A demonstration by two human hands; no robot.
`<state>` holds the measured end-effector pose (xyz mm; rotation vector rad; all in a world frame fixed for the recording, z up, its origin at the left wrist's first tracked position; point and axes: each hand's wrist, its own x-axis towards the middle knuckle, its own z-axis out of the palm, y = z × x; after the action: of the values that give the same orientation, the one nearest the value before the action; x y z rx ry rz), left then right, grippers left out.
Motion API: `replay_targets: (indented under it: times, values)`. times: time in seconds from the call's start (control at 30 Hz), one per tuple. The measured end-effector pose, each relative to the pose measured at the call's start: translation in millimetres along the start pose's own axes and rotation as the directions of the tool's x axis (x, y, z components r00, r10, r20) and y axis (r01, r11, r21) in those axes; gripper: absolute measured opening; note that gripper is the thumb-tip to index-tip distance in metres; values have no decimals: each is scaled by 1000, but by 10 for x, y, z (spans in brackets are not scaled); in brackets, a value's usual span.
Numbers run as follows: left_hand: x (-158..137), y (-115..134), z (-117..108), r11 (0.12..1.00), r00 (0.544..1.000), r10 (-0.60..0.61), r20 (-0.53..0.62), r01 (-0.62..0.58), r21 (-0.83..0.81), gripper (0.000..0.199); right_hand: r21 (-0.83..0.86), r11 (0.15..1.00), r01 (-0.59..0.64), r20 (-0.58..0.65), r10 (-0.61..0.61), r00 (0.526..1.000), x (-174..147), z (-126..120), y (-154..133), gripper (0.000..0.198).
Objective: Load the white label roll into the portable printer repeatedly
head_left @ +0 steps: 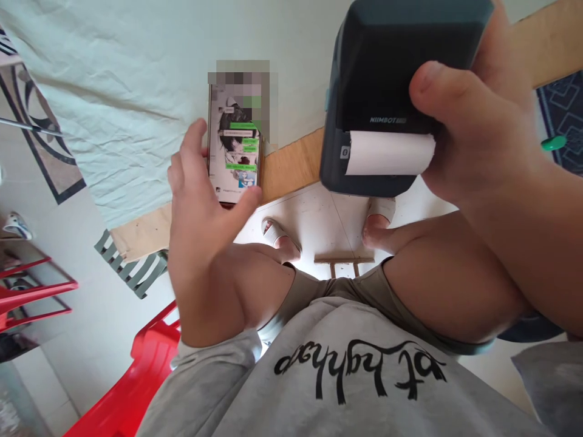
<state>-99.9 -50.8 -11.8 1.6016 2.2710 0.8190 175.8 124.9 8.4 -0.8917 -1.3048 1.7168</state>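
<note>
My left hand [200,188] grips a smartphone [234,145] by its sides, thumb on the lower right edge and fingers along the left. The phone's lit screen shows a chat with green message bubbles over a picture; its top is blurred out. In my right hand [473,127] is a dark NIIMBOT label printer [382,91], held up at the right with my thumb across its top face. A strip of white label paper [389,153] curls out of the printer's slot. The fingers beneath the printer are mostly hidden.
A pale green cloth [136,73] covers the surface ahead, with a wooden edge board [291,167] along its near side. Below left stand a red plastic chair [152,358] and a grey-green slatted piece [136,267]. A dark patterned mat [562,115] lies at the right.
</note>
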Motion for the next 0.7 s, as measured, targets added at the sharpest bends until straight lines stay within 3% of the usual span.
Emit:
replay_targets:
  times: [0.1,0.2,0.43,0.6,0.7]
  values:
    - [-91,-23,7,998,999,29,18,-30,51,147,-3,1000,1,10,-1,1000,13,-7,5,76]
    - [-70,-71,43,1000,1000,0,-3,0,-2,150,-19,1000,7,-1,-7,1000,15,-8,-23,74]
    - [4,-21,59,997,997,-76,-13,76,-1,118,-65,997,-31,34,33,999,-58,6,-143,57]
    - [21,-236,104,999,998,35,-51,-36,-5,141,-53,997,-51,20,52,998,-47,32,-139,59]
    - [68,-447,131,983,987,125,-100,-137,-125,126,-44,998,-46,29,47,998,-36,28,-133,59]
